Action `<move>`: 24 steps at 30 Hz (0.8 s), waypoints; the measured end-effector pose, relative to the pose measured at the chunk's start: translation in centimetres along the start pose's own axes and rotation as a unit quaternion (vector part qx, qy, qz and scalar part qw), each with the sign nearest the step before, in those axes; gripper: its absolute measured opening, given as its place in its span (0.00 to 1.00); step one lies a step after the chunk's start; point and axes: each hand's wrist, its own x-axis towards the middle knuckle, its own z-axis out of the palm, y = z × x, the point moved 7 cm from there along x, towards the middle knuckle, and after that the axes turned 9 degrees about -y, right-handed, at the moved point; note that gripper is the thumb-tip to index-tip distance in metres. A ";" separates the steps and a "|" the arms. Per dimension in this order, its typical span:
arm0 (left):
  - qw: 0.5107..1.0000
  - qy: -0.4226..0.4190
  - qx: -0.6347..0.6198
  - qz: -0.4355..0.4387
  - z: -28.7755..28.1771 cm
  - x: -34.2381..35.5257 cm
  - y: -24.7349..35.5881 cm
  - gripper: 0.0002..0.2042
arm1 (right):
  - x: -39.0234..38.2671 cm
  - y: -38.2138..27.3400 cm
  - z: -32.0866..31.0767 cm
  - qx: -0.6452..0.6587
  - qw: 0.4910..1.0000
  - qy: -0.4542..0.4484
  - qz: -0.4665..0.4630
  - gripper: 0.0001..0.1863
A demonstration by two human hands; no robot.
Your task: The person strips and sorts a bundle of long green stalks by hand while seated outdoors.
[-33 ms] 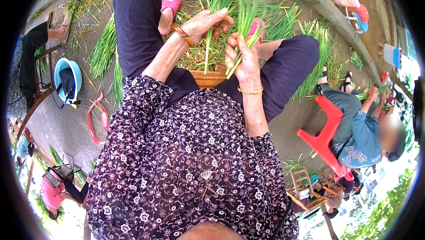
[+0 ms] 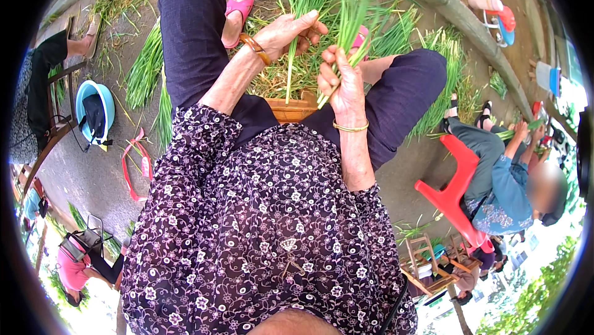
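My right hand [image 2: 344, 81] is closed round a bunch of long green chives [image 2: 354, 16], with the pale cut ends poking out below the fingers and the leaf tips fanning away from me. Beside it on the left, my left hand [image 2: 296, 33] pinches a thin bundle of chives [image 2: 289, 72] between thumb and fingers, its pale ends pointing down toward my lap. The hands are a little apart. Under them, between my knees, yellowed leaf scraps [image 2: 272, 78] lie on the ground, next to the edge of a brown wooden seat [image 2: 291, 111].
Heaps of chives lie ahead, at left [image 2: 146, 69] and at right [image 2: 447, 81]. A light blue basin [image 2: 105, 97] with a dark item inside and a red strap [image 2: 128, 168] are on the left. A red plastic stool [image 2: 455, 180] and a seated person [image 2: 504, 180] are at right.
The chives in my right hand have swung slightly to the right, and that hand has turned a little. My left hand stays in place.
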 end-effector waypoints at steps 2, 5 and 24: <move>1.000 0.015 0.000 0.011 0.0 0.1 0.1 0.24 | 0.1 -0.3 -0.3 0.040 0.998 -0.039 -0.022 0.09; 1.000 0.003 -0.021 -0.012 -0.3 0.3 -0.6 0.25 | -0.2 0.5 -0.7 -0.064 0.997 0.033 0.004 0.08; 0.999 0.028 -0.022 0.016 0.0 0.6 -1.2 0.27 | -0.3 2.5 0.3 -0.108 0.991 0.028 0.073 0.07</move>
